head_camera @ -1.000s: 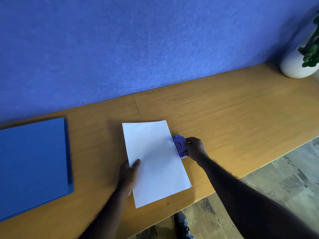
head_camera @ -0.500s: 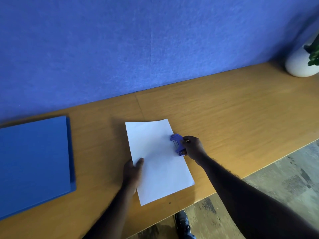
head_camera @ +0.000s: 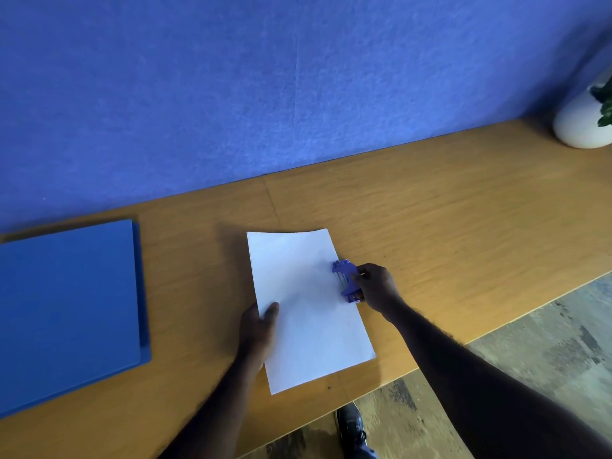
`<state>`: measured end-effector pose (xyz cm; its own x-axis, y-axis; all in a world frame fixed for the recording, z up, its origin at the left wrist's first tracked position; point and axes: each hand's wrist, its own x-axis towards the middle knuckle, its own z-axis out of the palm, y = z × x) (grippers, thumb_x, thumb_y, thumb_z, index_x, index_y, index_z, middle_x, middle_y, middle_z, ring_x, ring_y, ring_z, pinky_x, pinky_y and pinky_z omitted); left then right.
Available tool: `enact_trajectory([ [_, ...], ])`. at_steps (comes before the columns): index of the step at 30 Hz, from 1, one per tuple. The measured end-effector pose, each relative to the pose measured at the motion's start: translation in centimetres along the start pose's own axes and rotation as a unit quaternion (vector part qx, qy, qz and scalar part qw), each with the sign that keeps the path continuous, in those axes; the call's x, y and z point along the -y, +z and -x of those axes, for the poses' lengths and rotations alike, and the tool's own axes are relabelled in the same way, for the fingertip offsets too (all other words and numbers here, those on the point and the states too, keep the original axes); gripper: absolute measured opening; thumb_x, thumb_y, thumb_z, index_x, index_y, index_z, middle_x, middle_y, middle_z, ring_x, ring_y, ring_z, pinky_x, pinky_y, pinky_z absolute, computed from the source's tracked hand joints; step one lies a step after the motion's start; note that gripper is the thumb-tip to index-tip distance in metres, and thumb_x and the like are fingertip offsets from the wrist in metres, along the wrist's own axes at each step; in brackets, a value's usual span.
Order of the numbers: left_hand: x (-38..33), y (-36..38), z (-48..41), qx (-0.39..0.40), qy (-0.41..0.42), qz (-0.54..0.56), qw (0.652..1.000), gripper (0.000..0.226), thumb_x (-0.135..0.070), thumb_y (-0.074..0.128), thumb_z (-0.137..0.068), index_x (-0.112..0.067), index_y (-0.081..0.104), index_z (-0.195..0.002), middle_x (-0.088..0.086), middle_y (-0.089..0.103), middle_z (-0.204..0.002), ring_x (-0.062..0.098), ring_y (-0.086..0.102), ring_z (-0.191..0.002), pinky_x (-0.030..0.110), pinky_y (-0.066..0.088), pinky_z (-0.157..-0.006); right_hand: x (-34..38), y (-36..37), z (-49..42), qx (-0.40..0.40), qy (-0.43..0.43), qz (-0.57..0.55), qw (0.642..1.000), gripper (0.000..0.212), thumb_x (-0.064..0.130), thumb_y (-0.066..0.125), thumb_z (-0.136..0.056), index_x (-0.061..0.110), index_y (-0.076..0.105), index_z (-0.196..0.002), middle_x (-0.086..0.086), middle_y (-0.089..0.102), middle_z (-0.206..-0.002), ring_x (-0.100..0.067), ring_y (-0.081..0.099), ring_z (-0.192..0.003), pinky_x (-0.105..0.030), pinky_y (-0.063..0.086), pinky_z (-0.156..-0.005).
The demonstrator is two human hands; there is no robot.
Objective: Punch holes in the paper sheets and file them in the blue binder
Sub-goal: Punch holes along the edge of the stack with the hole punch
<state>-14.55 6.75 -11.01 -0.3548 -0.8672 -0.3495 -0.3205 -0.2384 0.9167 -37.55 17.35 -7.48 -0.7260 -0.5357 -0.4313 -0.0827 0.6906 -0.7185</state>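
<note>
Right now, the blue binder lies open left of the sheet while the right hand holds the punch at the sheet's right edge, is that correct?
Not quite: the head view shows the blue binder closed, not open. It does lie left of the sheet, and the right hand holds the punch at its right edge.

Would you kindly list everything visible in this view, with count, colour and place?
paper: one sheet or thin stack, white, mid-desk
hole punch: one, blue, at the paper's right edge
binder: one, blue, closed, desk left
pot: one, white, desk far right
plant: one, green, in the pot
desk: one, tan wood
wall: blue, behind the desk
shoe: one, dark, on the floor
left hand: holds the paper's left edge
right hand: grips the hole punch
</note>
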Motion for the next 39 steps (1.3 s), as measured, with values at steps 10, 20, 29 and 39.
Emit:
enact_trajectory([
  [10, -0.1, -0.1, 0.3, -0.006, -0.001, 0.001, 1.0, 0.029, -0.017, 0.061, -0.092, -0.011, 0.064, -0.12, -0.004, 0.067, -0.108, 0.01, 0.062, -0.096, 0.019, 0.045, -0.08, -0.6, 0.2, 0.7, 0.009, 0.006, -0.015, 1.0, 0.013, 0.018, 0.057, -0.092, 0.013, 0.067, -0.098, -0.007, 0.066, -0.067, -0.017, 0.062, -0.053, -0.034, 0.055, -0.056],
  [20, -0.1, -0.2, 0.5, -0.004, 0.005, -0.013, 1.0, 0.027, -0.017, 0.062, -0.092, -0.012, 0.065, -0.118, -0.008, 0.067, -0.103, 0.013, 0.063, -0.1, 0.017, 0.044, -0.079, -0.6, -0.2, 0.7, 0.022, 0.004, 0.025, 0.999, 0.015, 0.024, 0.06, -0.09, 0.018, 0.067, -0.102, -0.001, 0.067, -0.077, -0.014, 0.062, -0.06, -0.028, 0.046, -0.051],
  [29, -0.5, 0.0, 0.4, -0.041, 0.028, -0.066, 0.997, 0.038, -0.025, 0.055, -0.096, -0.008, 0.056, -0.13, 0.006, 0.062, -0.128, 0.023, 0.058, -0.118, 0.032, 0.044, -0.099, -0.4, -1.3, 0.3, 0.04, 0.081, -0.036, 0.995, 0.022, 0.026, 0.074, -0.084, 0.008, 0.068, -0.094, -0.004, 0.065, -0.073, -0.014, 0.058, -0.064, -0.025, 0.044, -0.052],
  [39, -1.2, -0.2, 0.4, -0.028, -0.002, -0.095, 0.995, 0.037, -0.024, 0.057, -0.095, -0.005, 0.058, -0.127, 0.01, 0.064, -0.125, 0.027, 0.06, -0.113, 0.032, 0.047, -0.094, 0.0, -2.2, -0.5, 0.063, 0.136, 0.002, 0.989, 0.023, 0.031, 0.079, -0.079, 0.012, 0.066, -0.076, -0.002, 0.062, -0.064, -0.016, 0.054, -0.055, -0.024, 0.04, -0.05],
])
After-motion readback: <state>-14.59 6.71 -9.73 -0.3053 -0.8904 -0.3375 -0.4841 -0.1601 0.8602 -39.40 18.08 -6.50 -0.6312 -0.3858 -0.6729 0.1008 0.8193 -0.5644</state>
